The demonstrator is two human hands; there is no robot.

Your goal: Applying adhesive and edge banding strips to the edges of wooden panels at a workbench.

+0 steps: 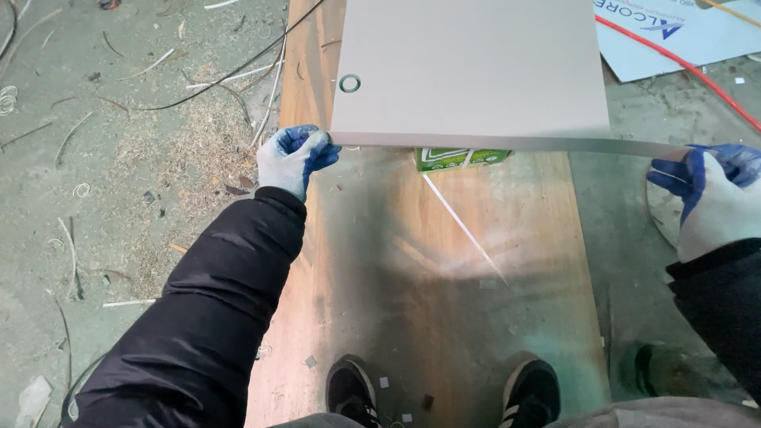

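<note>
A light grey flat panel (476, 63) with a round hole near its left edge lies across a brown plywood board (428, 261). A thin grey edge strip (555, 143) runs along the panel's near edge and sticks out past its right corner. My left hand (292, 158), in a white glove with blue fingertips, presses the strip at the panel's near left corner. Off the panel to the right, my right hand (705, 194), gloved the same way, pinches the strip's free end. A green and white box (462, 158) shows under the panel's near edge.
My two black shoes (444, 392) stand on the plywood's near end. Sawdust, shavings and cables litter the concrete floor on the left (119, 143). A white printed sheet (682, 32) and a red cable (682, 67) lie at the upper right.
</note>
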